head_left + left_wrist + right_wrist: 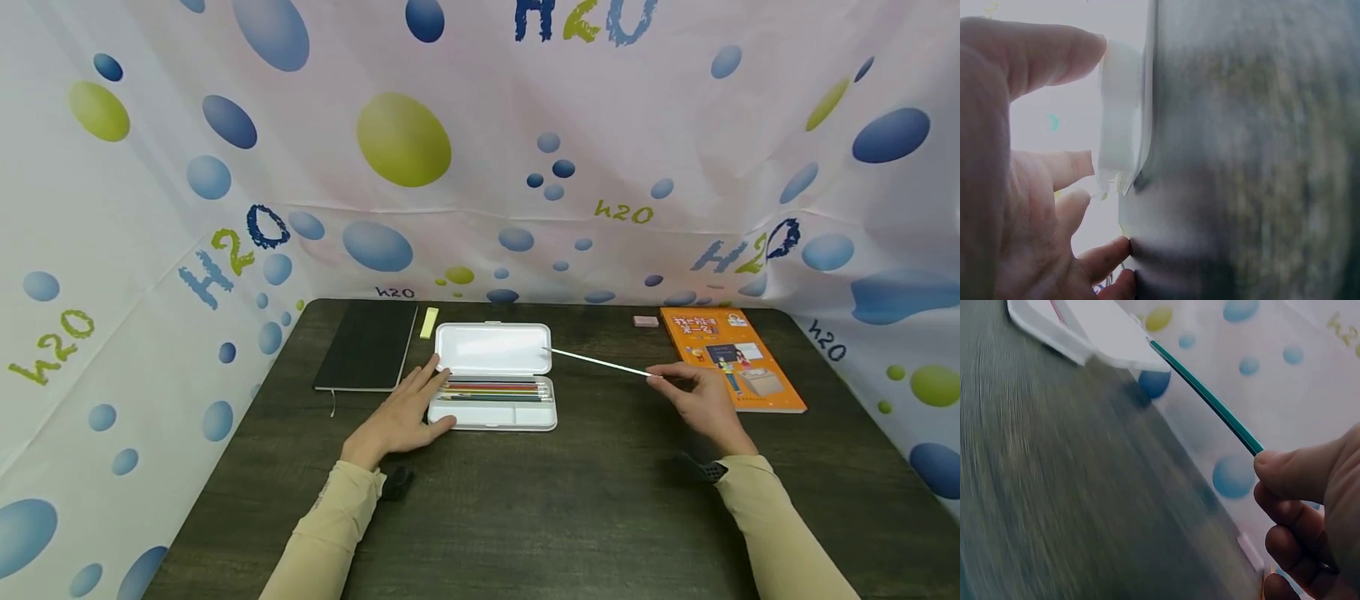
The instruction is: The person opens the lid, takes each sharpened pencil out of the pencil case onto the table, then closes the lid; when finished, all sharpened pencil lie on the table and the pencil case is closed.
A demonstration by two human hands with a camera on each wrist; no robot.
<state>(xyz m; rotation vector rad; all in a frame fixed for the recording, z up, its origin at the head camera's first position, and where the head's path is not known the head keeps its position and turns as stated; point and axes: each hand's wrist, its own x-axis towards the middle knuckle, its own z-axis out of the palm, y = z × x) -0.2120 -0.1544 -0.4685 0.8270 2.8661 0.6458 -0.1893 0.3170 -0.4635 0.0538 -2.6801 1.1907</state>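
Observation:
A white pencil case (491, 417) lies unfolded on the dark table, its lid (491, 348) tipped back. Several pencils (495, 388) lie side by side in its lower half. My left hand (408, 412) is at the case's left end, fingers spread; in the left wrist view the thumb (1060, 53) reaches the case's edge. Between thumb and fingertips my right hand (697, 400) pinches one end of a green pencil (1210, 400). The pencil slants up to the left, and its pointed far end overlaps the lid's right edge in the head view.
A black notebook (367, 346) lies left of the case, with a yellow strip (429, 322) beside it. Right of the case are a pink eraser (645, 322) and an orange book (731, 358), partly behind my right hand. A patterned curtain (480, 167) borders the table's back.

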